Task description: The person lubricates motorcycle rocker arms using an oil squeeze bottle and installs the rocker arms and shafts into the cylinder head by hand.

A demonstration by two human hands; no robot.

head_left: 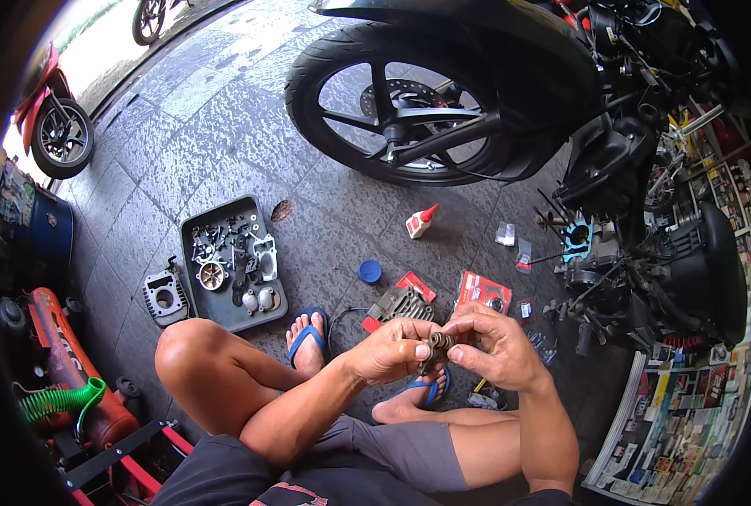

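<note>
Held in front of me, above my feet, is a small brownish metal engine part with a ringed, rounded end [439, 342]. My left hand [389, 351] pinches it between thumb and fingers. My right hand [495, 347] is closed at its other side, thumb and fingertips against it; the fingers partly hide its shape. Just beyond my hands a finned metal cylinder head [402, 305] lies over red packaging. Next to that is a red blister pack [483, 292] with a part in it.
A black tray [191, 297] of engine parts sits left, beside a cylinder block [166, 297]. Ahead are a blue cap [369, 271] and a white bottle with red nozzle [421, 223]. A partly dismantled motorcycle [510, 93] stands ahead and right; a red air compressor [80, 363] is left.
</note>
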